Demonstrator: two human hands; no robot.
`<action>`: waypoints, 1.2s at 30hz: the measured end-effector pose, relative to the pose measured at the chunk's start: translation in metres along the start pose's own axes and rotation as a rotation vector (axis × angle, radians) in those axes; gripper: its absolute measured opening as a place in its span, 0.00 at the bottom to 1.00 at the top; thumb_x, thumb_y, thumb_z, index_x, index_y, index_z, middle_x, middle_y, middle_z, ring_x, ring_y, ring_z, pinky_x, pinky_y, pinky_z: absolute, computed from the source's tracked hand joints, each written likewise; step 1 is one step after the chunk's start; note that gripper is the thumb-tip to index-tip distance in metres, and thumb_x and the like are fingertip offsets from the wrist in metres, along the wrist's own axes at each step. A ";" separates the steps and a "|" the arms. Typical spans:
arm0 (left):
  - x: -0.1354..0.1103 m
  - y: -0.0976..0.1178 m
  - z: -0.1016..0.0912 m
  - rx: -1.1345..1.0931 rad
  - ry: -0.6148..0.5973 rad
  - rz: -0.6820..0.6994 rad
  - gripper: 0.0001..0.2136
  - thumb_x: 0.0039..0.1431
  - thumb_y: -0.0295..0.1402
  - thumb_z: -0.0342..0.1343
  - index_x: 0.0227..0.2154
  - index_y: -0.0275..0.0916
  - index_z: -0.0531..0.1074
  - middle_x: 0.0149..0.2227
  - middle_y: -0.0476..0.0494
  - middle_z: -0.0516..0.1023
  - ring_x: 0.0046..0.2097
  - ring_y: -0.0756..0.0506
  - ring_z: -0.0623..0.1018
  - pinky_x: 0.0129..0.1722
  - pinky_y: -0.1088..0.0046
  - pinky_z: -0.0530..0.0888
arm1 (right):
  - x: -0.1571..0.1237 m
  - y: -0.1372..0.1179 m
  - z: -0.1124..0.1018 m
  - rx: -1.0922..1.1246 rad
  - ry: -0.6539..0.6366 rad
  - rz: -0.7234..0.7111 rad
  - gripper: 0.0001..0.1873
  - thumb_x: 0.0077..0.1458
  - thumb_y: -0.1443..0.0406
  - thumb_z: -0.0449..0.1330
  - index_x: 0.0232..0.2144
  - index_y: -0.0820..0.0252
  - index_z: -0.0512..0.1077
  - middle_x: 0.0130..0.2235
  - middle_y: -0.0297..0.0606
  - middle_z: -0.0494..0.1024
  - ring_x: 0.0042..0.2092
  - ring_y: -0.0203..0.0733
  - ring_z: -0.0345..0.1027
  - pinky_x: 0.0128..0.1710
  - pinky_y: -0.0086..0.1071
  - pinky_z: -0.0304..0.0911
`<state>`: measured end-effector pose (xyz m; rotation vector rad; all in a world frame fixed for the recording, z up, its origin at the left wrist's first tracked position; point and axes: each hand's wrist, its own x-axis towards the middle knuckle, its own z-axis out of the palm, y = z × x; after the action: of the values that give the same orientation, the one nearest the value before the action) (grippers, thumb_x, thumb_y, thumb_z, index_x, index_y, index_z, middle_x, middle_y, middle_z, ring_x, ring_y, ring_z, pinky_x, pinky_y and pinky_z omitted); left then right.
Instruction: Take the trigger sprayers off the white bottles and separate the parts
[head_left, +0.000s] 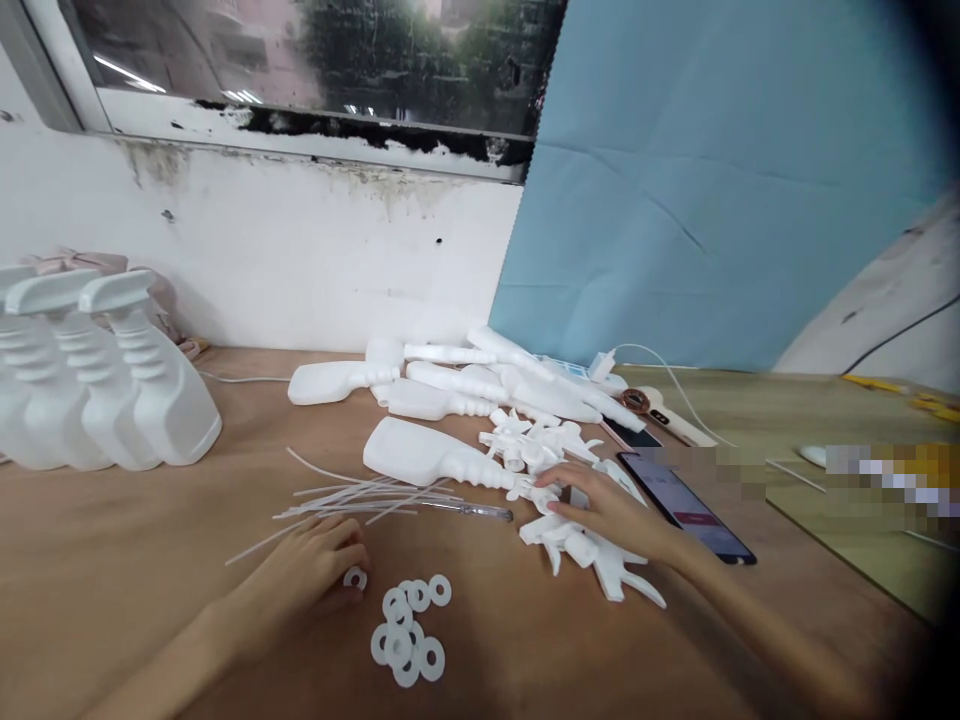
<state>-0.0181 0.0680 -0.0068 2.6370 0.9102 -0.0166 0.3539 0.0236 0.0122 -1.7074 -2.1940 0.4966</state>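
My left hand is low over the table with its fingers curled, pinching a white ring washer at the fingertips. Just right of it lies a loose cluster of white washers, some overlapping. My right hand reaches into a heap of white trigger sprayer heads. Its thumb and forefinger close around one sprayer head beside the neck of a white bottle lying on its side. Thin white tubes and a clear pen lie between the hands.
More white bottles are piled near the wall. Assembled spray bottles stand at the left. A phone lies right of my right hand, with a small handheld fan behind it. A blue cloth hangs at the back.
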 end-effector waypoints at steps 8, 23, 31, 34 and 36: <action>0.004 0.007 -0.016 -0.324 0.034 -0.085 0.05 0.49 0.26 0.48 0.24 0.39 0.69 0.26 0.52 0.72 0.28 0.50 0.68 0.26 0.77 0.60 | -0.012 -0.007 -0.018 0.079 0.065 0.029 0.10 0.54 0.57 0.51 0.35 0.54 0.67 0.39 0.39 0.71 0.42 0.46 0.63 0.43 0.39 0.57; 0.029 0.005 -0.015 -1.227 0.384 -0.162 0.08 0.46 0.36 0.60 0.27 0.36 0.74 0.22 0.51 0.73 0.24 0.53 0.68 0.22 0.80 0.64 | 0.057 -0.116 0.105 0.529 0.209 -0.270 0.11 0.58 0.59 0.50 0.41 0.58 0.66 0.38 0.38 0.70 0.41 0.40 0.64 0.39 0.33 0.60; 0.034 0.000 0.003 -0.926 0.419 -0.086 0.08 0.49 0.35 0.58 0.26 0.35 0.75 0.25 0.48 0.70 0.29 0.51 0.67 0.28 0.76 0.64 | 0.059 -0.116 0.118 0.572 0.161 -0.394 0.15 0.57 0.54 0.50 0.39 0.59 0.66 0.36 0.38 0.68 0.39 0.40 0.62 0.40 0.34 0.59; 0.034 0.007 0.005 -0.826 0.460 -0.055 0.06 0.50 0.34 0.57 0.27 0.36 0.73 0.26 0.50 0.66 0.29 0.51 0.65 0.28 0.77 0.63 | 0.056 -0.118 0.117 0.563 0.107 -0.409 0.20 0.49 0.55 0.59 0.41 0.59 0.63 0.39 0.39 0.69 0.42 0.42 0.63 0.41 0.35 0.60; 0.031 0.010 0.003 -0.786 0.462 -0.050 0.06 0.52 0.34 0.55 0.28 0.36 0.70 0.27 0.50 0.67 0.29 0.52 0.65 0.28 0.77 0.63 | 0.055 -0.119 0.118 0.548 0.104 -0.377 0.21 0.46 0.59 0.63 0.42 0.58 0.62 0.41 0.39 0.70 0.42 0.42 0.64 0.42 0.35 0.60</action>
<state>0.0132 0.0783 -0.0106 1.8951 0.8749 0.7958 0.1858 0.0407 -0.0365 -0.9895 -1.9903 0.7929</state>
